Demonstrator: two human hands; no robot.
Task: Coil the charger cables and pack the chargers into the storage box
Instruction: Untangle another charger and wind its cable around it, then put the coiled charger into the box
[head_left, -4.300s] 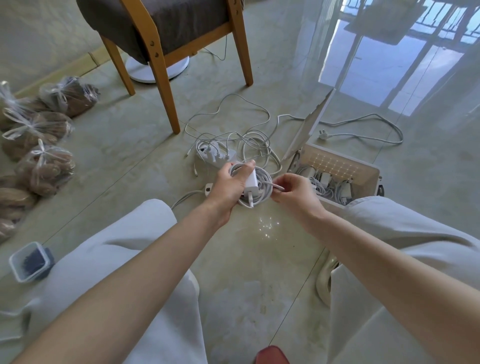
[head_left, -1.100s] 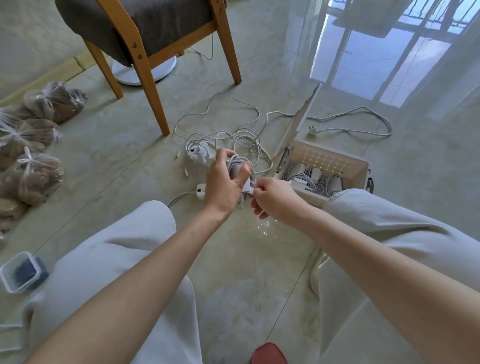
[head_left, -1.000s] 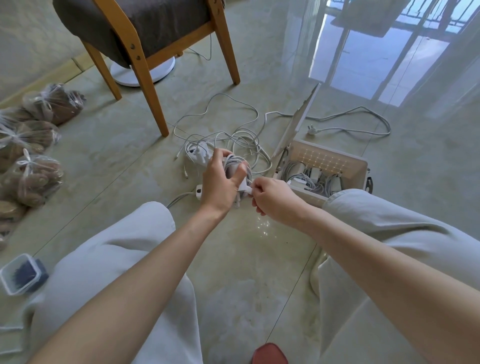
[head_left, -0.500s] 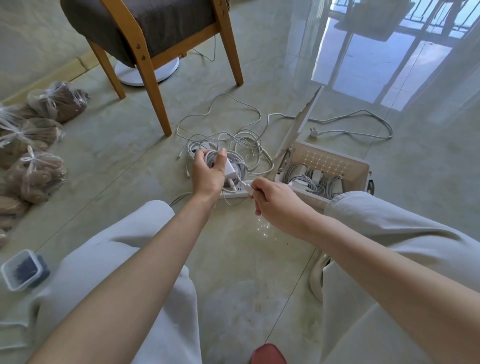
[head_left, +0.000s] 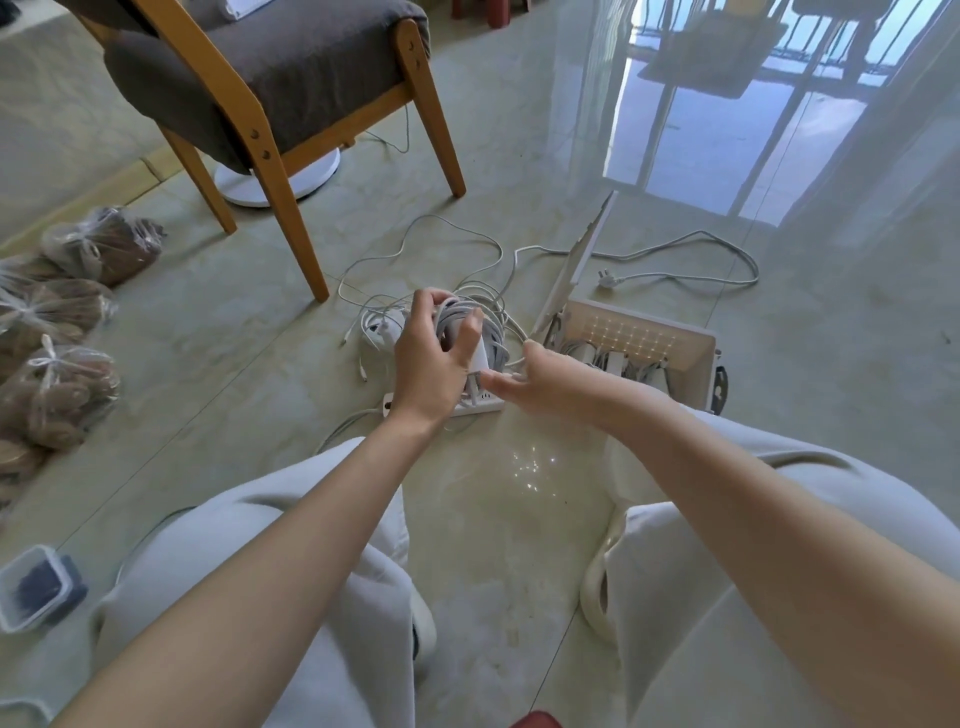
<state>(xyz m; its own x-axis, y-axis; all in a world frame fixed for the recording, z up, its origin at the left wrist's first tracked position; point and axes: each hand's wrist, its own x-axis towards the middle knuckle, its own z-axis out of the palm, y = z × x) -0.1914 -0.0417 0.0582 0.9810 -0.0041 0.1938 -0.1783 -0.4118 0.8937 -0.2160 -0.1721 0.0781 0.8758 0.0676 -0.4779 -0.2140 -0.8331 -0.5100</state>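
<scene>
While seated on the floor, a person bundles a charger:
Left fingers: the left hand (head_left: 428, 358) is curled tightly round a coiled charger bundle (head_left: 467, 332), thumb pressed across the white adapter block to pin the loops, seemingly so the coil cannot spring apart.
Right fingers: the right hand (head_left: 540, 376) lies mostly spread, fingers extended toward the bundle; whether a fingertip pinches the loose cable end cannot be told.
Likely step: judged from the grip, the last turn of cable is being tucked in before packing.
Power strip: a white power strip (head_left: 478, 405) lies on the floor just beneath both hands, partly covered by the left wrist.
Loose cables: a tangle of uncoiled white cables (head_left: 384, 317) sits just beyond the left hand, with strands trailing toward the far side.
Storage box: the storage box (head_left: 691, 348) stands open to the right, its lid (head_left: 576, 265) propped upright on the left edge; packed chargers show inside, their number unclear.
Plug lead: a long plug lead (head_left: 675, 260) loops on the floor beyond the box.
Surroundings: a wooden armchair (head_left: 291, 78) stands at far left; tied plastic bags (head_left: 62, 322) line the left edge, contents indistinct.
Hidden: the bundle's connector end is masked by fingers.
</scene>
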